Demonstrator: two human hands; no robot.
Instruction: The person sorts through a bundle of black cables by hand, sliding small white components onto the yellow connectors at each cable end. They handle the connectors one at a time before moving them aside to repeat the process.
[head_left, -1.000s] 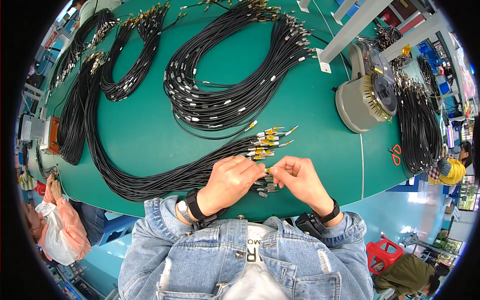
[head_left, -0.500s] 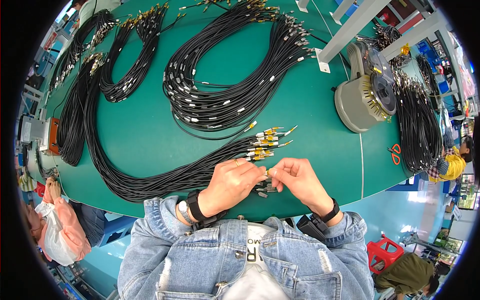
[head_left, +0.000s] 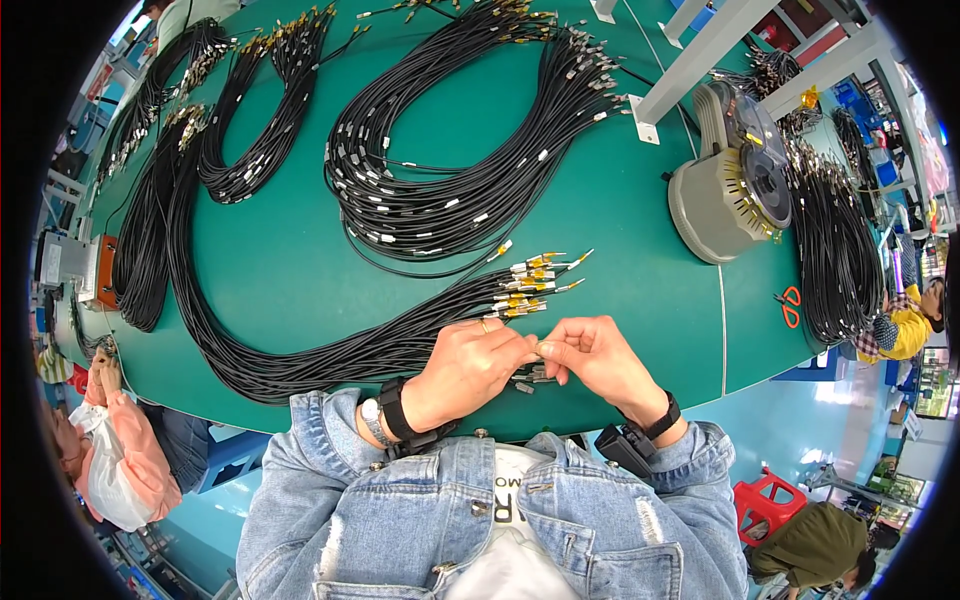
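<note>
My left hand (head_left: 474,364) is closed over the end of a bundle of black cables (head_left: 330,365), its thumb and fingers pinched together. The fingertips of my right hand (head_left: 602,368) meet it in a pinch. Between them is a small yellowish cable end, almost wholly hidden by the fingers. Just beyond my hands lie other cable ends with yellow tape and white sleeves (head_left: 525,288). Silvery connectors (head_left: 530,378) show under and between my hands, close to the table's near edge.
A large loop of black cables (head_left: 400,215) lies at the far middle, with smaller bundles (head_left: 250,170) to the left. At the right stand a grey tape dispenser (head_left: 725,205), orange-handled scissors (head_left: 791,307), a metal frame leg (head_left: 690,70) and another cable bundle (head_left: 840,250). Co-workers sit at both sides.
My hands stay nearly in place, the fingertips drawn a little closer together. The yellow bit between them shows less than before.
</note>
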